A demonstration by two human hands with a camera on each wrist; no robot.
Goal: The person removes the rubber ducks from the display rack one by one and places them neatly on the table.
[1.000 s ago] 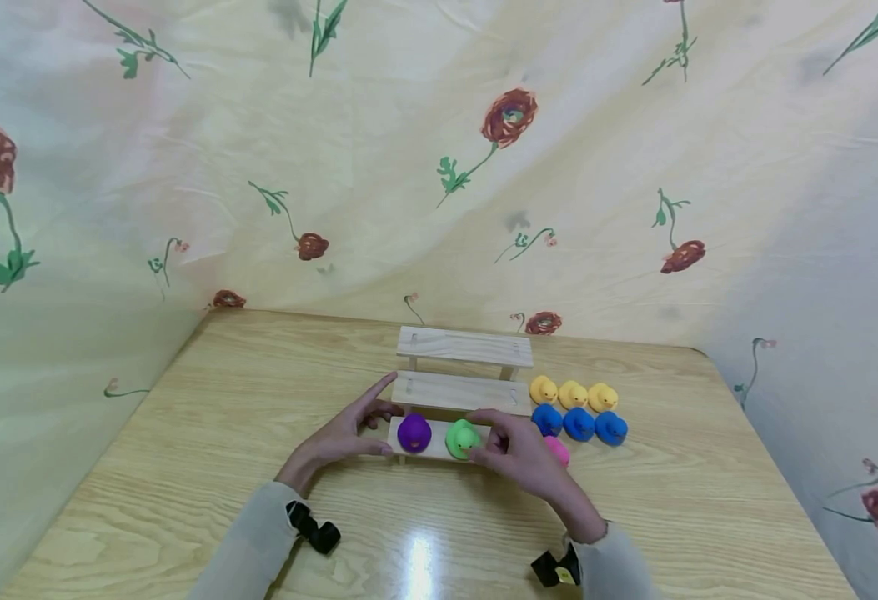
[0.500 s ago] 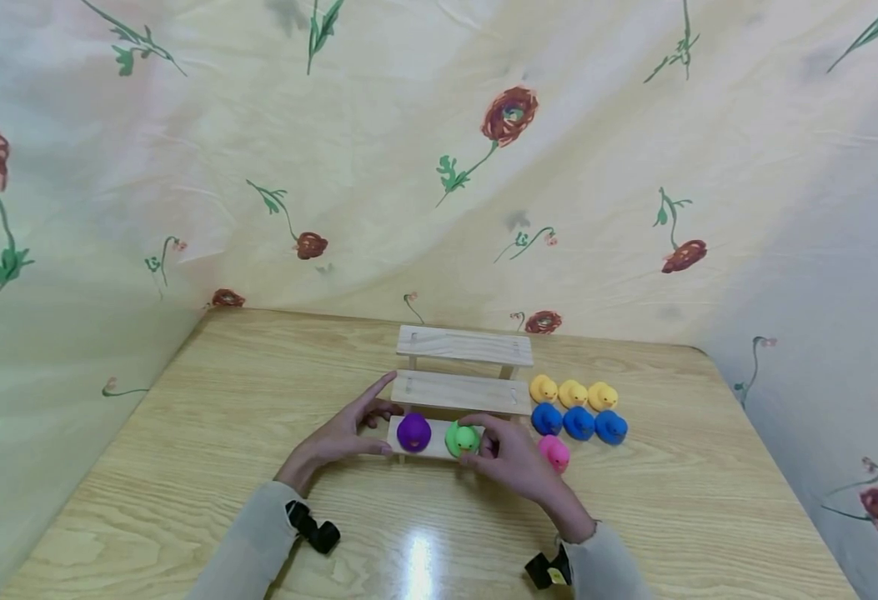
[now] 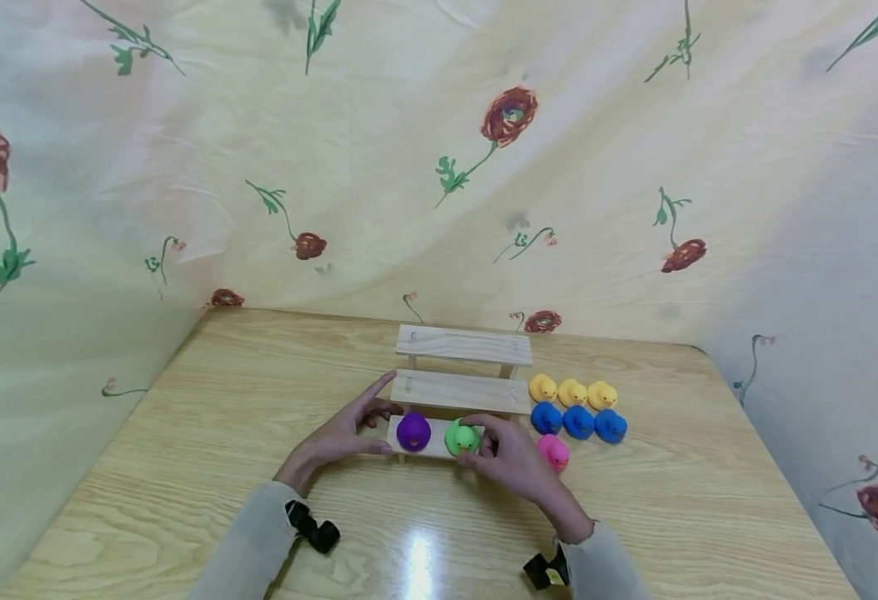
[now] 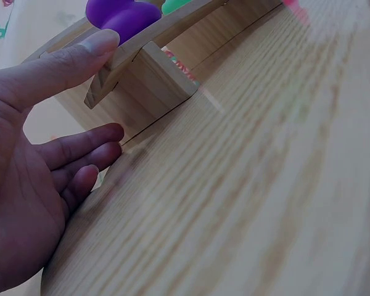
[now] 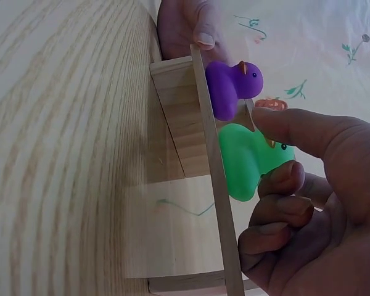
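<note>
A purple rubber duck and a green rubber duck sit side by side on the lowest front step of a small wooden stand. My right hand holds the green duck, with the thumb at its front and curled fingers beside it in the right wrist view. At the stand's left end, my left hand is spread. Its thumb lies at the front step's corner near the purple duck, while the index finger reaches toward the middle step.
Right of the stand are yellow ducks in a row, blue ducks in front of them, and a pink duck near my right wrist. The top step stands at the back. A flowered cloth hangs behind the table.
My right hand has shifted slightly left, and the green duck has turned to face more to the front. More of the pink duck shows. The left hand has stayed in place.
</note>
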